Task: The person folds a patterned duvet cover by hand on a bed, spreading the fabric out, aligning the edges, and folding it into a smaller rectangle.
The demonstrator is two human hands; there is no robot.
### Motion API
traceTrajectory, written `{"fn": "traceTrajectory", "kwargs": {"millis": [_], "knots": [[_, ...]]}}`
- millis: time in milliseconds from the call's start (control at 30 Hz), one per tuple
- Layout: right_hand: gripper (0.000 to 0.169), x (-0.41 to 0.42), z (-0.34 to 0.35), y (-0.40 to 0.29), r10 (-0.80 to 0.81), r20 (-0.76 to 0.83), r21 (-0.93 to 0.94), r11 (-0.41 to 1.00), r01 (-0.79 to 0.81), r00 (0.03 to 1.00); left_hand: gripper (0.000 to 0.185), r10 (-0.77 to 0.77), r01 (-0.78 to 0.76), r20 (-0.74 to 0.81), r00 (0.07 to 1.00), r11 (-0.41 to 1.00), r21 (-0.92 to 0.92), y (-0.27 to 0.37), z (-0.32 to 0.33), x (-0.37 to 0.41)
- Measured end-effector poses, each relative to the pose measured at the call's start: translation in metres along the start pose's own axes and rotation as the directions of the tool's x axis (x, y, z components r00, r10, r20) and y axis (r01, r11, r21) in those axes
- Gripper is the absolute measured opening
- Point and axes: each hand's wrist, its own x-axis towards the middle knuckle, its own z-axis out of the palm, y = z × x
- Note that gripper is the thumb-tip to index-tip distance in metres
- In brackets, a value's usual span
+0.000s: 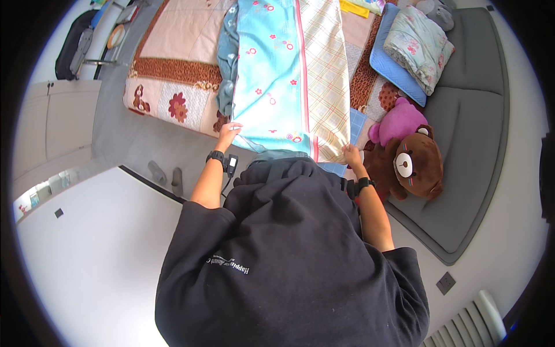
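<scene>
A long quilt or bedding cover [277, 78], blue with pink flowers on one side and cream plaid on the other, lies lengthwise over the bed. At its near left corner my left hand [230, 132] pinches the edge between thumb and fingers. My right hand [352, 154] grips the plaid near right corner. The near edge between the hands hangs close to my waist. Bunched grey-blue fabric [226, 65] runs along the cover's left side. Under the right side shows a blue checked cloth [357, 123].
A patchwork bedspread [177, 97] covers the bed. To the right are a brown plush bear [427, 160], a pink plush toy [401, 121], a folded floral quilt [416, 47] on a blue pad [379, 56], and the grey padded headboard [468, 130]. Slippers [177, 182] lie on the floor at left.
</scene>
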Motion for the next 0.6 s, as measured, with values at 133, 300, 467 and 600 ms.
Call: {"fn": "traceTrajectory", "kwargs": {"millis": [133, 300, 467, 600], "knots": [[0.022, -0.032, 0.014, 0.002, 0.048, 0.090, 0.073, 0.996, -0.055, 0.995, 0.044, 0.120, -0.103, -0.296, 0.948, 0.992, 0.072, -0.030, 0.012, -0.011], [0.017, -0.028, 0.005, 0.017, 0.055, 0.111, -0.184, 0.982, -0.034, 0.992, 0.035, 0.031, -0.068, -0.278, 0.960, 0.990, -0.127, -0.056, 0.012, -0.011], [0.031, -0.031, -0.016, -0.018, -0.107, -0.076, -0.306, 0.949, 0.079, 0.991, 0.030, -0.093, 0.057, -0.176, 0.980, 0.978, -0.199, -0.019, 0.002, -0.024], [0.049, -0.033, -0.033, -0.024, 0.000, -0.156, -0.133, 0.991, -0.021, 0.988, 0.034, -0.252, 0.225, -0.084, 0.964, 0.942, -0.250, -0.014, -0.005, -0.033]]}}
